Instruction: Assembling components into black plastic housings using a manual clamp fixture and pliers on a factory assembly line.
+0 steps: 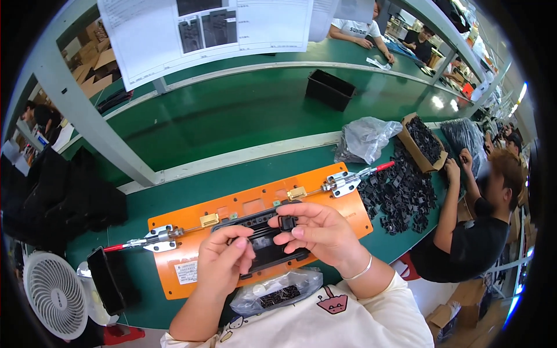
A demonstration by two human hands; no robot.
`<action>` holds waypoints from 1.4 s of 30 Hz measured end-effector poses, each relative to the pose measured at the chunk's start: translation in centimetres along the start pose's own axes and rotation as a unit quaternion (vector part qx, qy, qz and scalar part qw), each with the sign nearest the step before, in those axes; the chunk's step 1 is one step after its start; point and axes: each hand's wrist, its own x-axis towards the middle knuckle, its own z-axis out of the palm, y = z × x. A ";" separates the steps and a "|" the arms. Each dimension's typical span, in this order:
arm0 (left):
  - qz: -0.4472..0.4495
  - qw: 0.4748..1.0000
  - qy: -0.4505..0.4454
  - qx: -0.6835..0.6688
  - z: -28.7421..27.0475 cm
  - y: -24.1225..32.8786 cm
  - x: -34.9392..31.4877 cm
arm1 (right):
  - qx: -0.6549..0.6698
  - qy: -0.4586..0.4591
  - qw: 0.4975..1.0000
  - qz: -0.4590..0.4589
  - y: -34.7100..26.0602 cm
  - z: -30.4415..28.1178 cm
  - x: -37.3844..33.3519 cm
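My right hand pinches a small black plastic part, squarish with an opening in it, between thumb and fingers. Across from it, my left hand is closed in a pinch; whatever its fingertips hold is too small to make out. Both hands hover over a long black plastic housing that lies in an orange fixture plate. Red-handled toggle clamps sit at either end of the plate, the left clamp and the right clamp. Close to my body lies a clear bag of small dark screws or pins.
Loose black parts are heaped right of the plate, beside a full cardboard box and a plastic bag. A black bin stands beyond the rail. At left are a bin and a fan. A co-worker sits at right.
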 end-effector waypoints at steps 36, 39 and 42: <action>0.254 0.858 -0.120 0.429 2.5 1.4 0.3 | -0.476 -0.171 0.861 -0.054 -2.2 3.4 2.7; 0.277 0.827 -0.088 0.480 2.7 1.3 0.1 | -0.522 -0.160 0.836 -0.049 -1.7 4.3 2.3; 0.266 0.874 -0.048 0.404 1.9 0.7 -0.4 | -0.319 -0.129 0.934 -0.098 0.5 2.3 2.7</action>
